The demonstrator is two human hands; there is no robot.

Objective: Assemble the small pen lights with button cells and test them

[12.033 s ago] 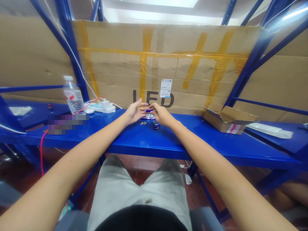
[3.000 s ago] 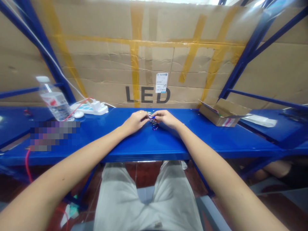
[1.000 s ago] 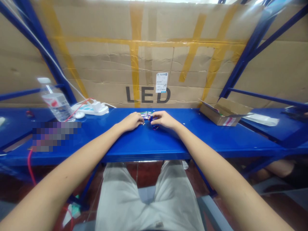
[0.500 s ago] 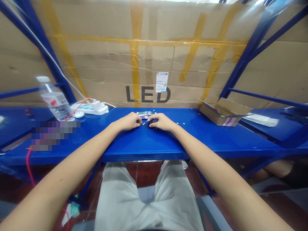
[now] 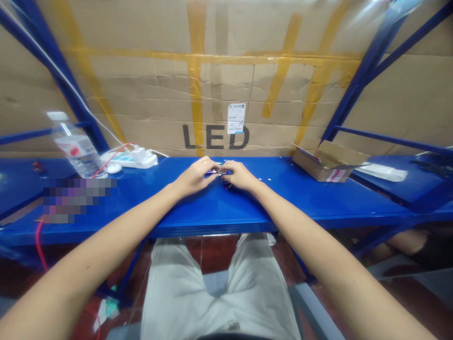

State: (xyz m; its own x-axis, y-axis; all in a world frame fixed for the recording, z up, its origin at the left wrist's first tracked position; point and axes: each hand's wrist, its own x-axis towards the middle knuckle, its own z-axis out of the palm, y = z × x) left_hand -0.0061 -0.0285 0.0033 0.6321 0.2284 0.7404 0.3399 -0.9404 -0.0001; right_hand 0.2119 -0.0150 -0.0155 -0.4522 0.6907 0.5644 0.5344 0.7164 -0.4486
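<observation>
My left hand (image 5: 197,176) and my right hand (image 5: 238,174) meet near the back of the blue table (image 5: 212,208), fingertips almost touching. Thumb and fingers of the left are closed on a slim shiny purple-blue piece (image 5: 211,172), pen-like in shape. Between the right fingertips is a small shiny metallic part, its end close to the left hand's piece. A dark purple shiny thing (image 5: 227,185) shows beneath the right fingers; whether it is held or lies on the table I cannot make out. Shiny slim pieces behind the hands are mostly hidden.
An open cardboard box (image 5: 323,163) stands at the right, beside a white packet (image 5: 384,172). A water bottle (image 5: 76,148) and a white power strip (image 5: 136,158) are at the left, near a red cable (image 5: 40,245). Behind rises a large taped carton (image 5: 152,104).
My left hand has closed on a slim purple-blue piece and turned toward the right hand. The gap between the two hands has shrunk. The view has shifted slightly.
</observation>
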